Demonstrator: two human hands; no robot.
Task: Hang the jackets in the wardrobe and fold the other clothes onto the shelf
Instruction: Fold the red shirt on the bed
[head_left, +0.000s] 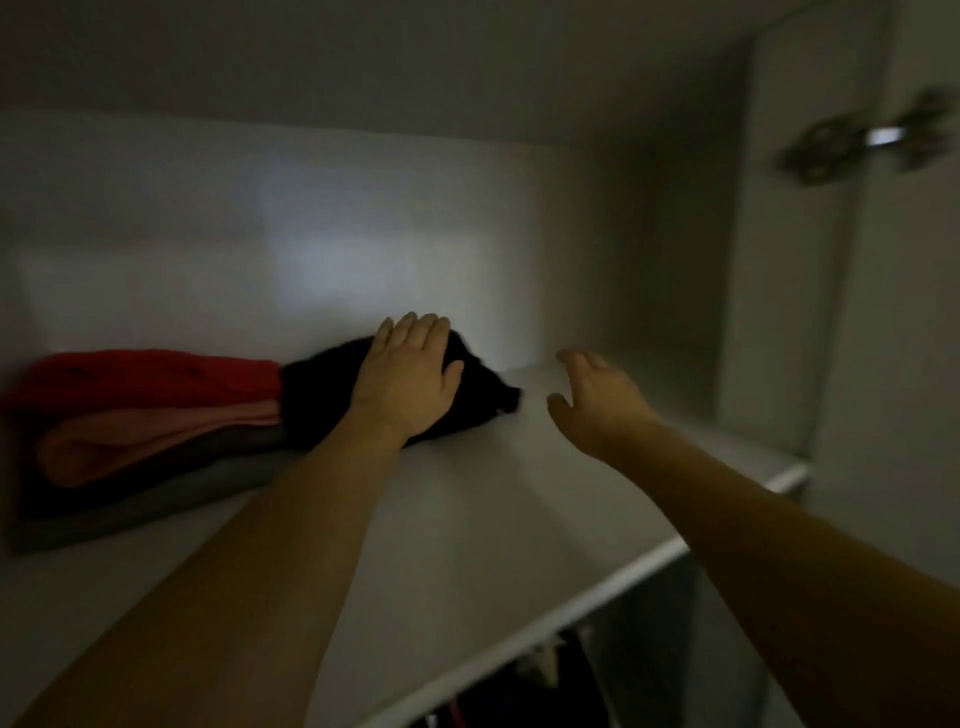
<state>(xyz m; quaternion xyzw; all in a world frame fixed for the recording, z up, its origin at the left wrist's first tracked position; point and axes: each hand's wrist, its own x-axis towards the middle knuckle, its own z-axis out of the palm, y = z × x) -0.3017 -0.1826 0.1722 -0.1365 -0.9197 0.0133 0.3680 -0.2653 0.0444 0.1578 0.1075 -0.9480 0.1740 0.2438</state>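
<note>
Bare forearms reach up from the bottom edge onto the white shelf (519, 519) of the wardrobe. At the far left lies a folded stack (145, 431): red on top, then pink, then grey. Just beside it sits the black garment (322, 395), which looks soft, light and easy to crush, so flat pressure from above should suit it better than a pinch. The left hand (405, 374) rests on it with straight fingers. The right hand (597, 395) hovers above bare shelf, fingers spread, holding nothing.
</note>
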